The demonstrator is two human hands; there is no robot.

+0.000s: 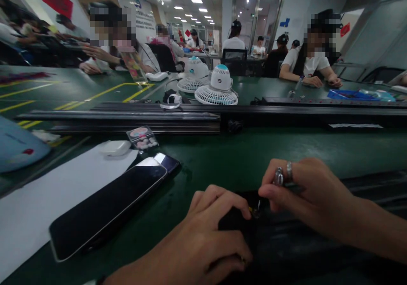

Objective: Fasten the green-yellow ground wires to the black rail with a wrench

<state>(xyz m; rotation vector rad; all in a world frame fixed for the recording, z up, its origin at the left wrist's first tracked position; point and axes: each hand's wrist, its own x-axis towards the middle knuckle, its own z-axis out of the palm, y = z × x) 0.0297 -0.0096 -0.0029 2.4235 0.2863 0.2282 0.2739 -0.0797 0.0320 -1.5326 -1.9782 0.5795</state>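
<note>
My right hand [305, 187], with a ring on one finger, is closed in a pinch on a slim metal tool [279, 177] whose lower end points down at a dark piece. My left hand [210, 234] lies just to the left, its fingers bent and apart, the index fingertip near the tool's lower end and touching the dark piece [232, 219]. A small yellowish spot shows between the hands. Black material [295, 242] lies beneath both hands, too dark to make out in detail.
At left lie a phone [111, 204], white paper [41, 200], a white case [116, 148] and a small clear packet [143, 138]. Black rails [136, 117] cross the green table. Behind them are two white fans [219, 85], a blue tray [352, 95] and seated people.
</note>
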